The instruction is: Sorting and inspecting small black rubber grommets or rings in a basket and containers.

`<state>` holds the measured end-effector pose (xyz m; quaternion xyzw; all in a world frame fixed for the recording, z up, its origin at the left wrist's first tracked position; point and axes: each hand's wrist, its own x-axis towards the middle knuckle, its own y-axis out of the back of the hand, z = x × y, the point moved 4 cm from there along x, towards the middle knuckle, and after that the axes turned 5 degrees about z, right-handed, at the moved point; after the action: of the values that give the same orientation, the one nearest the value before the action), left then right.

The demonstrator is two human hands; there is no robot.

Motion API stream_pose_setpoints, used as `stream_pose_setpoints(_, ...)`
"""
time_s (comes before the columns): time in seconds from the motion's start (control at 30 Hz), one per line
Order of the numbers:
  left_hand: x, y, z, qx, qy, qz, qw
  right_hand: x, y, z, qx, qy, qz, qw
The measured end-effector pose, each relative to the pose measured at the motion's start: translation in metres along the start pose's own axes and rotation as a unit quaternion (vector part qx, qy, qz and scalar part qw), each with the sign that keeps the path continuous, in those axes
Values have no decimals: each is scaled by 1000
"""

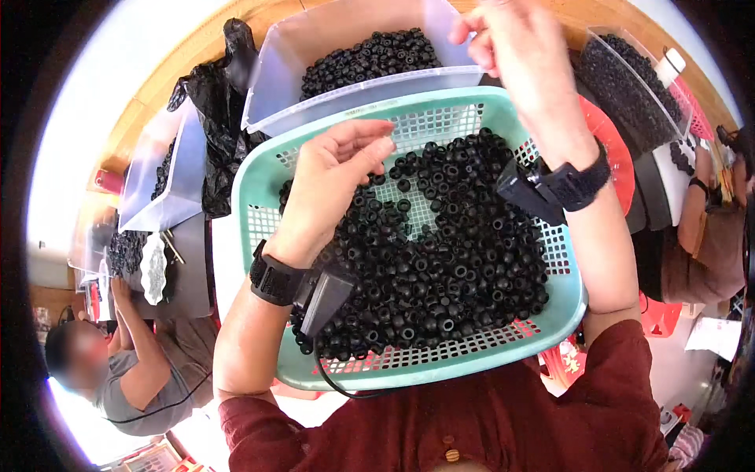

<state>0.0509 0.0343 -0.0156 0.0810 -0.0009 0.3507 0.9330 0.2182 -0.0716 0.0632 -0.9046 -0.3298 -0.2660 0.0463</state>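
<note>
Keep your wrist boxes (329, 303) clear of the black beads (448, 275) in the basket (259, 177): your left hand (334, 165), fingers narrowed, hangs above it, your right hand (525, 51), loosely curled, past its far-right corner; can't tell if either holds anything.

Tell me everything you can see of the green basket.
The basket is mint green, apparently plastic, with a smooth broad rim, rounded corners and lattice-like pierced walls and floor. It sits upright, slightly skewed, before the person. Black beads heap inside against its walls, leaving some floor showing. The left hand is above it; whether it touches is unclear.
</note>
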Motion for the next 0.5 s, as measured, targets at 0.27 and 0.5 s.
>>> stream_pose_setpoints(0.27, -11, -32, -35, 224, -20, -207, 952, -30, -23, 18, -133, 121, -70, 981)
stream_pose_setpoints(0.5, -9, -20, -31, 323, -78, -135, 933, -41, -35, 52, -247, 64, -271, 928)
